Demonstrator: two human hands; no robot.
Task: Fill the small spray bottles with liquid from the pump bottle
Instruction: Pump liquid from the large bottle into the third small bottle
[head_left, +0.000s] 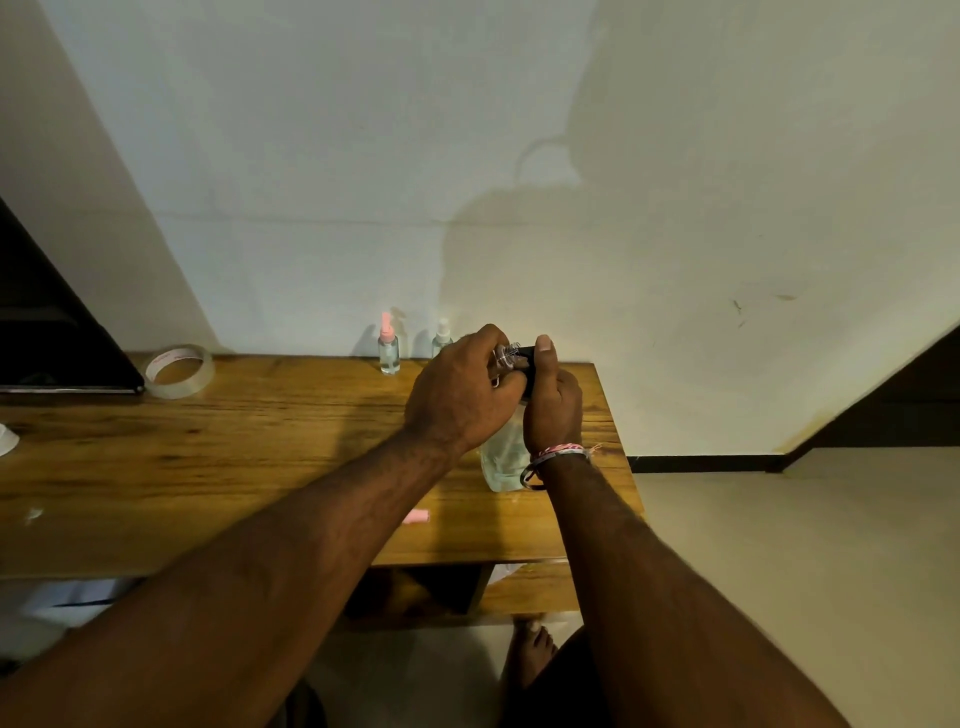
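While left hand (462, 384) fingers grip a clear glass vial (506, 356), right hand (551, 402) fingers around the black pump (530, 358).

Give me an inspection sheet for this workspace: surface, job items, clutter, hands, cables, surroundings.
Surface: brown wooden table, set against the wall.
Job's things: large clear pump bottle with black pump head stands near the table's right edge; small clear uncapped spray bottle held at its spout; pink-topped small spray bottle and white-topped small spray bottle stand by the wall; pink cap lies on the table.
Clutter: roll of clear tape; dark flat object, far left.
Hands: left hand grips the uncapped bottle; right hand grips the pump head, thumb on top.
Cables: nothing seen.
Surroundings: pale wall; light floor.
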